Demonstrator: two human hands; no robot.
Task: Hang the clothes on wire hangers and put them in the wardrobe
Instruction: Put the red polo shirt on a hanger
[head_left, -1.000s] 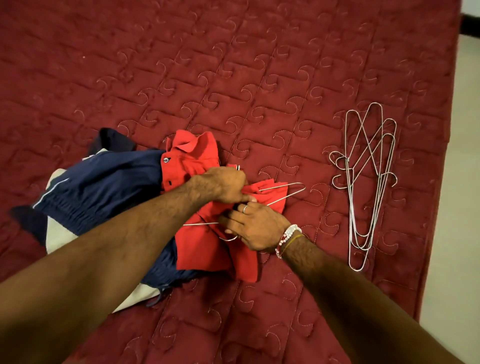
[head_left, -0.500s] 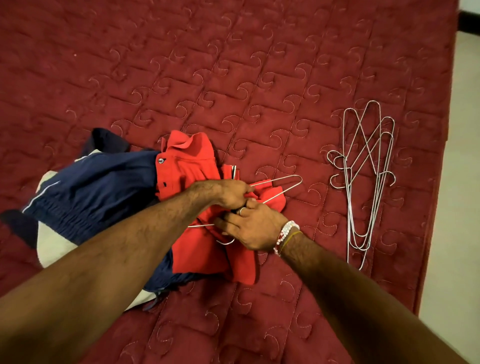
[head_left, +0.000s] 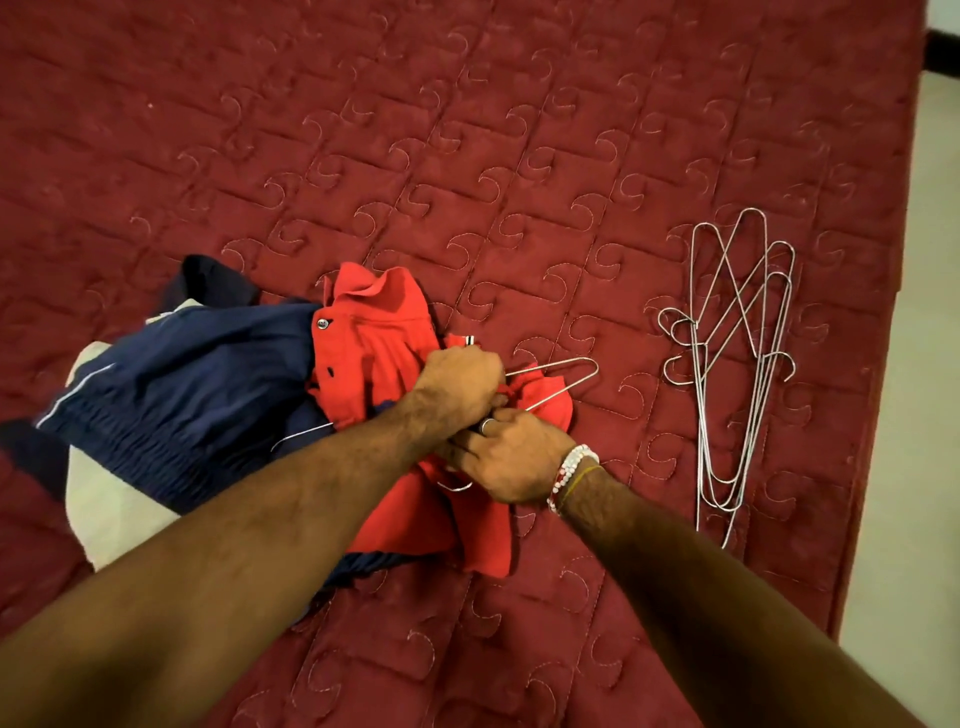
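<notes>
Hands have drawn together on the bed (head_left: 467, 156): the left hand (head_left: 460, 379) now presses against the right hand (head_left: 514, 460), and the wire hanger (head_left: 566, 374) shows its left end farther left, over the navy garment (head_left: 197, 384). The left grips the bunched red shirt (head_left: 374, 353); the right appears to clamp the hanger's neck. The bunched cloth may snag on the wire's right tip or slip off one shoulder. Spare hangers (head_left: 737, 364) lie well right.

Maroon quilted bed (head_left: 467, 130) — a clothes heap (head_left: 208, 374) on it, spare wire hangers (head_left: 740, 358) well apart near its edge.
</notes>
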